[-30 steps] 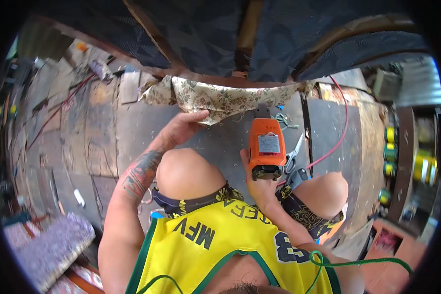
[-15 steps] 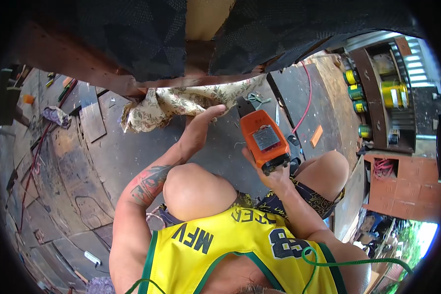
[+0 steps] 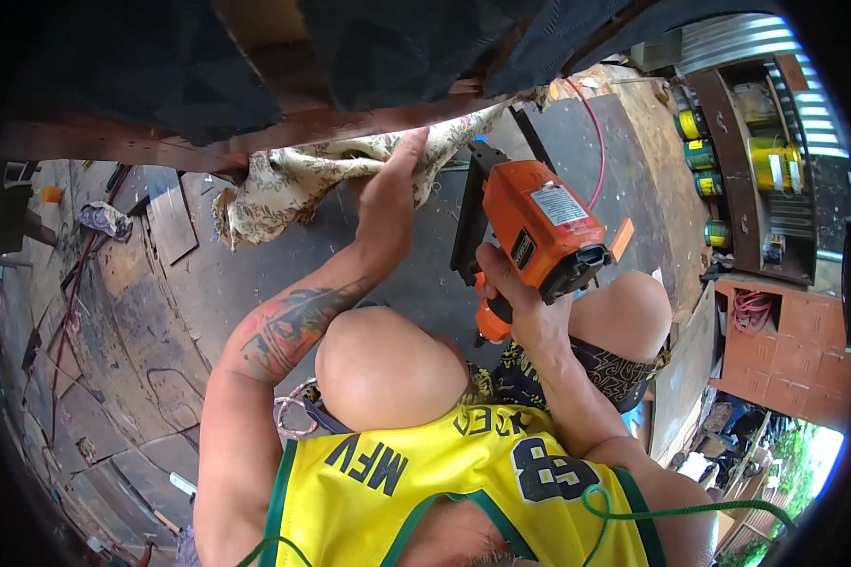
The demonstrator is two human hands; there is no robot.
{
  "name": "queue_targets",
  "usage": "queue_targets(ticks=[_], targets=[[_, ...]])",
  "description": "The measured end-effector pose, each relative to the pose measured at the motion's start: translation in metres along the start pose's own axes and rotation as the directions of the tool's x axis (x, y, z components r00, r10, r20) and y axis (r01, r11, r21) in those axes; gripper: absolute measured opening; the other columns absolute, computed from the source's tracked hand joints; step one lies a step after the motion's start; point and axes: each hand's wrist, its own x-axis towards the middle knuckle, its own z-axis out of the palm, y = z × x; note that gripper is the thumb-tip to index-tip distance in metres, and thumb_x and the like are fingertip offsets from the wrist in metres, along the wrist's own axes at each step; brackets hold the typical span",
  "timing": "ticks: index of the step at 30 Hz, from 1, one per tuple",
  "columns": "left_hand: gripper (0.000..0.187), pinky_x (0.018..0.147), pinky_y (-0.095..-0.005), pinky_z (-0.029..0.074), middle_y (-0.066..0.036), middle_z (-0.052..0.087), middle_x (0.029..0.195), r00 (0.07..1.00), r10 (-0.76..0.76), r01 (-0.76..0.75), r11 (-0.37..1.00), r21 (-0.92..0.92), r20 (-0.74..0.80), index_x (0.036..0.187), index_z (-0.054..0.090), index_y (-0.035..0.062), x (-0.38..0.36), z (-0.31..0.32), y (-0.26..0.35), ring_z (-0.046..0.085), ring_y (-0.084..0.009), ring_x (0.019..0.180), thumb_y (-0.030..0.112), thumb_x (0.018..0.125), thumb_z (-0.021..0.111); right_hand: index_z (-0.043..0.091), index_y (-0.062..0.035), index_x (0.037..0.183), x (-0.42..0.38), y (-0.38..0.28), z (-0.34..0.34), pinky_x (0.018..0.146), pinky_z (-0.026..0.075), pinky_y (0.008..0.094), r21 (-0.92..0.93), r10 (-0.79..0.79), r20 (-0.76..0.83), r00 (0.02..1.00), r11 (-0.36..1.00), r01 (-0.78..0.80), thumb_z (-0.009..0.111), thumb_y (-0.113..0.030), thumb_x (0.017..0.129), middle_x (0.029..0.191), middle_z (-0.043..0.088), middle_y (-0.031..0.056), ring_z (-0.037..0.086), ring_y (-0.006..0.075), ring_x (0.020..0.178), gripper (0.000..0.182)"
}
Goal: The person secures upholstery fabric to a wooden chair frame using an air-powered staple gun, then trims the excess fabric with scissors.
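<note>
My left hand (image 3: pixel 392 194) reaches up to the floral fabric (image 3: pixel 288 194), which hangs in folds under the edge of a wooden frame (image 3: pixel 350 132). Its thumb presses against the cloth just below the frame; the other fingers are mostly hidden in the folds. In my right hand (image 3: pixel 529 307) is an orange nail gun (image 3: pixel 539 222) with a black magazine, gripped by its handle. The gun's nose points up toward the frame and stands apart from it, right of the fabric. Dark patterned cloth (image 3: pixel 388 47) covers the upper part of the frame.
A red hose (image 3: pixel 602 156) runs across the floor to the right. Beyond it stand a shelf (image 3: pixel 733 170) with several cans and an orange-brown cabinet (image 3: pixel 785 350). Wood pieces (image 3: pixel 173 217) and a crumpled cloth (image 3: pixel 106 220) lie on the left. A wood block (image 3: pixel 621 239) sits behind the gun.
My left hand has risen with the fabric toward the frame edge. My right hand has turned the nail gun, so its side and magazine now show, and its nose has moved up.
</note>
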Motion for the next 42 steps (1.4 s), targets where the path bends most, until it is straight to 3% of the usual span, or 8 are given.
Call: queue_targets(ticks=[3, 7, 10, 13, 22, 25, 27, 42], targets=[[0.028, 0.087, -0.0256, 0.046, 0.001, 0.066, 0.103, 0.965, 0.259, -0.242, 0.934, 0.261, -0.034, 0.109, 0.072, 0.0043, 0.005, -0.002, -0.008, 0.059, -0.0081, 0.095, 0.03, 0.101, 0.064, 0.064, 0.0005, 0.111, 0.009, 0.007, -0.01, 0.058, 0.051, 0.0306, 0.027, -0.015, 0.035, 0.999, 1.0, 0.014, 0.084, -0.035, 0.086, 0.081, 0.067, 0.0043, 0.065, 0.0147, 0.064, 0.048], [0.033, 0.086, -0.0265, 0.052, -0.003, 0.069, 0.115, 0.963, 0.256, -0.214, 0.916, 0.339, -0.083, 0.122, 0.068, 0.0035, 0.004, -0.002, -0.013, 0.065, -0.0105, 0.099, 0.026, 0.099, 0.068, 0.063, 0.0014, 0.111, 0.023, 0.02, -0.019, 0.056, 0.05, 0.0299, 0.117, -0.066, 0.098, 0.993, 0.992, 0.054, 0.082, -0.027, 0.089, 0.081, 0.066, 0.0042, 0.063, 0.0141, 0.062, 0.041], [0.035, 0.086, -0.0275, 0.053, -0.004, 0.069, 0.116, 0.953, 0.222, -0.178, 0.961, 0.21, -0.207, 0.124, 0.068, 0.0021, 0.0, 0.008, -0.012, 0.065, -0.0112, 0.101, 0.025, 0.098, 0.069, 0.063, 0.0016, 0.11, 0.032, 0.024, -0.026, 0.056, 0.05, 0.0289, 0.176, -0.067, 0.161, 0.985, 0.984, 0.038, 0.082, -0.025, 0.09, 0.08, 0.066, 0.0043, 0.063, 0.0132, 0.061, 0.038], [0.018, 0.076, -0.0261, 0.053, -0.005, 0.071, 0.102, 0.943, 0.181, -0.169, 0.983, 0.066, -0.279, 0.106, 0.072, -0.0025, -0.005, 0.018, -0.007, 0.067, -0.0107, 0.086, 0.012, 0.097, 0.069, 0.063, 0.0006, 0.109, 0.036, 0.013, -0.031, 0.055, 0.05, 0.0285, 0.175, -0.043, 0.207, 0.977, 0.985, 0.006, 0.081, -0.027, 0.09, 0.079, 0.066, 0.0037, 0.063, 0.0123, 0.061, 0.038], [0.019, 0.075, -0.0268, 0.056, -0.006, 0.073, 0.1, 0.985, 0.108, -0.111, 0.994, -0.012, -0.135, 0.107, 0.073, -0.0045, 0.002, 0.0, -0.01, 0.069, -0.0117, 0.086, 0.01, 0.095, 0.07, 0.066, -0.0014, 0.11, 0.042, -0.013, -0.024, 0.053, 0.049, 0.0273, -0.025, 0.016, 0.23, 0.973, 1.0, -0.011, 0.082, -0.03, 0.089, 0.079, 0.067, 0.0023, 0.061, 0.0105, 0.059, 0.039], [0.018, 0.076, -0.0261, 0.055, -0.004, 0.073, 0.097, 0.98, 0.19, -0.19, 0.982, 0.009, -0.063, 0.105, 0.073, -0.0036, 0.012, -0.018, -0.024, 0.068, -0.0105, 0.084, 0.009, 0.093, 0.073, 0.067, -0.0013, 0.109, 0.039, -0.019, -0.015, 0.052, 0.048, 0.0266, -0.016, 0.006, 0.203, 0.979, 1.0, -0.003, 0.083, -0.03, 0.088, 0.079, 0.067, 0.0015, 0.06, 0.0093, 0.058, 0.038], [0.022, 0.082, -0.0266, 0.055, -0.004, 0.071, 0.108, 0.898, 0.439, -0.419, 0.84, 0.345, 0.02, 0.114, 0.069, -0.002, 0.008, -0.017, -0.019, 0.067, -0.0113, 0.093, 0.008, 0.094, 0.072, 0.067, -0.0011, 0.108, 0.037, -0.024, -0.01, 0.052, 0.048, 0.0262, -0.025, 0.012, 0.2, 0.98, 1.0, -0.007, 0.083, -0.029, 0.088, 0.078, 0.067, 0.0011, 0.06, 0.0088, 0.058, 0.038], [0.017, 0.078, -0.0287, 0.053, -0.003, 0.072, 0.099, 0.786, 0.616, -0.605, 0.752, 0.263, 0.048, 0.107, 0.07, 0.0, 0.014, -0.021, -0.028, 0.066, -0.0116, 0.089, 0.008, 0.093, 0.076, 0.067, 0.0001, 0.101, 0.04, -0.043, 0.019, 0.049, 0.051, 0.0267, -0.103, -0.004, 0.107, 0.994, 0.995, 0.015, 0.08, -0.018, 0.089, 0.066, 0.063, 0.0018, 0.06, 0.0101, 0.052, 0.025]])
